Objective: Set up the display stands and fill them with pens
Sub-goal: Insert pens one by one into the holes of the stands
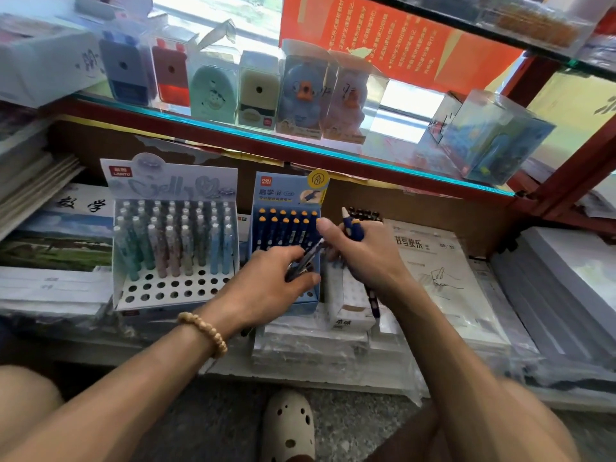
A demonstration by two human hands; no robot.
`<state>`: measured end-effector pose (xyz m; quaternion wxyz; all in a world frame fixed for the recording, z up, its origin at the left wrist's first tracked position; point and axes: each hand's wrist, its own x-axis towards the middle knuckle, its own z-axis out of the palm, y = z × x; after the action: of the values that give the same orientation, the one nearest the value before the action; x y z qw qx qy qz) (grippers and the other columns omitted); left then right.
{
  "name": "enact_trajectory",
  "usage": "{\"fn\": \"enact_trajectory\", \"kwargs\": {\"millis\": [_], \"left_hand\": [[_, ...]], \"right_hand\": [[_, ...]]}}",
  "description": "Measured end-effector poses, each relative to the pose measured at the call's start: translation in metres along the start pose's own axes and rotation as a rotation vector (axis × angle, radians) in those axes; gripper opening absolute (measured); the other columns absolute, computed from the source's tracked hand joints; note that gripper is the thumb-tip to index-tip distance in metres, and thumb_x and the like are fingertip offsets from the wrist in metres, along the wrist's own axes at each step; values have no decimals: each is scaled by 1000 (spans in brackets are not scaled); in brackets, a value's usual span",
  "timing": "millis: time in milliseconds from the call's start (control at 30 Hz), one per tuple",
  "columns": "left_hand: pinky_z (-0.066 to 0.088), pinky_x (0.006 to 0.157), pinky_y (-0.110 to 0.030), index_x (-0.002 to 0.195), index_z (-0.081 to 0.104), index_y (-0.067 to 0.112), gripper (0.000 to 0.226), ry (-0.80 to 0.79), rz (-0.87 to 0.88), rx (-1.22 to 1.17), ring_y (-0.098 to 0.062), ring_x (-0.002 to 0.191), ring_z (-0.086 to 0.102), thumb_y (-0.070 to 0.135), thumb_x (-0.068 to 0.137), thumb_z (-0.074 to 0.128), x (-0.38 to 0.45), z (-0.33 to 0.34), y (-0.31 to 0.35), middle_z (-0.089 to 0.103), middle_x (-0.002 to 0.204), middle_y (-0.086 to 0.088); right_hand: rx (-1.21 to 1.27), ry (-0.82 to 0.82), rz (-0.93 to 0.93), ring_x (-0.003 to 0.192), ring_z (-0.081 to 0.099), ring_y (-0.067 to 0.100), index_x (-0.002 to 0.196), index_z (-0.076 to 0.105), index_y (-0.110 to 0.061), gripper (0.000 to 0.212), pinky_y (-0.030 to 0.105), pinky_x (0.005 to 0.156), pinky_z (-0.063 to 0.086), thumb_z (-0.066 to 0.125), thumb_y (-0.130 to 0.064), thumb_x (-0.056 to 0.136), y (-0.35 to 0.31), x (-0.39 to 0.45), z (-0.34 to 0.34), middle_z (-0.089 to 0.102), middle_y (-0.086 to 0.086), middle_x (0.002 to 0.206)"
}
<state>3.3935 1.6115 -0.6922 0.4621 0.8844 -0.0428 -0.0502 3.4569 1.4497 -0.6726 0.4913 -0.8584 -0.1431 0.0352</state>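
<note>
Step in hand: filling blue stand (287,303). Left hand (278,278) gripped navy pens (305,258); right hand (360,258) clamped spare bundle (352,228). Next: seat pen upright in vacant front hole.

Two cardboard pen display stands sit beyond a person's two hands: a pale lilac stand (173,235) to the left of the left hand (270,285), and a blue stand (286,228) directly behind it. The right hand (360,258) holds one navy pen with white dots (351,225). On the glass shelf (300,150) above both hands stand six boxed desk pencil sharpeners (213,85). One string of wooden beads (203,331) circles the left wrist.
</note>
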Motion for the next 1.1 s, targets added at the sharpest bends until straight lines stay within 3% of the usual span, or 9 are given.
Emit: {"fn": "enact_trajectory", "kwargs": {"millis": [67,133,200,400,600,767,933,1100], "left_hand": [[54,71,-32,98,62,28,11,16,22,28,-7,76,62,38,95,60,-1,3,0,65,82,7],[51,67,-28,93,62,29,9,25,46,-1,2,70,60,38,94,61,-1,3,1,63,78,10],[41,59,-21,85,61,31,13,4,59,-81,7,58,53,39,95,60,0,1,1,56,69,14],[33,44,-20,93,66,9,40,-133,-27,-425,-9,49,39,40,101,41,-2,-1,-2,45,62,0],[36,50,-22,90,64,18,28,-137,-9,-298,-11,56,42,39,99,48,-1,1,-1,45,65,1],[36,54,-26,94,64,20,27,-140,-71,-270,-16,61,42,38,100,45,-1,3,-4,46,69,-1],[32,45,-20,103,64,13,30,-86,-209,-434,-7,48,42,30,105,40,3,1,-9,49,69,-1],[31,40,-18,107,61,8,29,-29,-252,-588,-6,44,41,28,105,41,6,2,-7,47,64,2]], "right_hand": [[54,-79,-4,47,52,2,73,65,3,37,12,50,39,68,-28,93,-7,-2,2,60,3,52],[142,-99,16,44,48,0,75,65,-3,25,11,46,37,66,-19,94,-9,-1,0,57,-7,51],[228,-96,41,44,44,6,80,64,-4,22,15,43,36,63,-20,96,-8,2,-7,54,0,58],[477,68,123,41,37,6,98,66,-1,18,17,38,30,58,-17,99,3,9,-36,59,4,69],[286,195,114,47,52,1,95,71,-14,6,16,49,40,68,-17,92,0,1,-35,66,-4,69],[368,436,130,49,53,1,100,69,-12,10,20,50,40,70,-13,90,1,4,-60,66,2,78],[53,580,50,79,69,9,96,70,-18,10,30,77,56,74,-16,87,14,8,-74,70,-4,87],[-224,499,-54,70,59,-1,90,65,-19,10,8,65,44,73,-13,88,19,11,-57,61,-13,76]]}}
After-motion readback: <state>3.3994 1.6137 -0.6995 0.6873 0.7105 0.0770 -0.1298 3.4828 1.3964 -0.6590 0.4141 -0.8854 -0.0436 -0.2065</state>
